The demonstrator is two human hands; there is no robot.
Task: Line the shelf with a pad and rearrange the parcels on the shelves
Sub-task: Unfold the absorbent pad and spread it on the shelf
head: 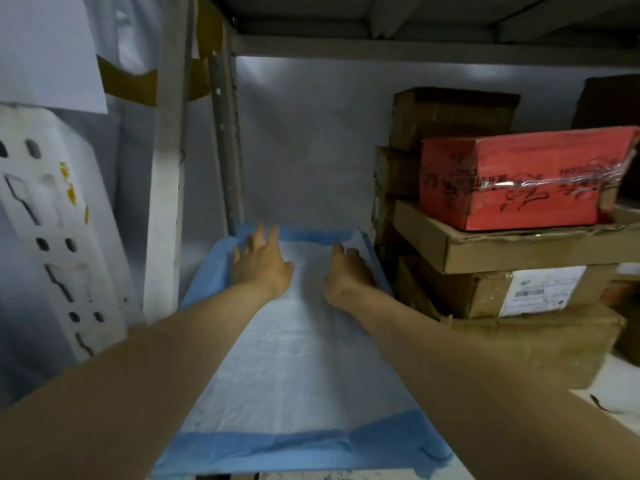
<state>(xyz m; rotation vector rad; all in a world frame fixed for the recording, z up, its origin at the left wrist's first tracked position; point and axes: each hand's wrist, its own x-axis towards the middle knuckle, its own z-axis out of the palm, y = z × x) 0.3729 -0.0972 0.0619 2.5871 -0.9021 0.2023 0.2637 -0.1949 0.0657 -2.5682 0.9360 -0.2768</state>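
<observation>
- Two bare arms reach deep into a storage shelf, where a blue-bordered white pad [294, 358] lies lengthwise from the near lip to the back wall [304, 140].
- The left hand [261, 261] rests flat on the pad's far left part, fingers spread and straight, gripping nothing.
- The right hand [348, 271] rests on the far right part of the pad, fingers loose and grasping nothing; the two hands are near each other but apart.
- The pad's far blue edge meets the foot of the back wall; its near blue edge lies wrinkled along the shelf front.
- The left edge rides up beside the metal shelf post [225, 133].
- The right edge runs just beside a stack of cardboard parcels [485, 289], topped by a red box [519, 181] taped in clear film.
- White foam packing [52, 220] stands outside the frame at left.
- Open room lies above the pad, between post and stack.
</observation>
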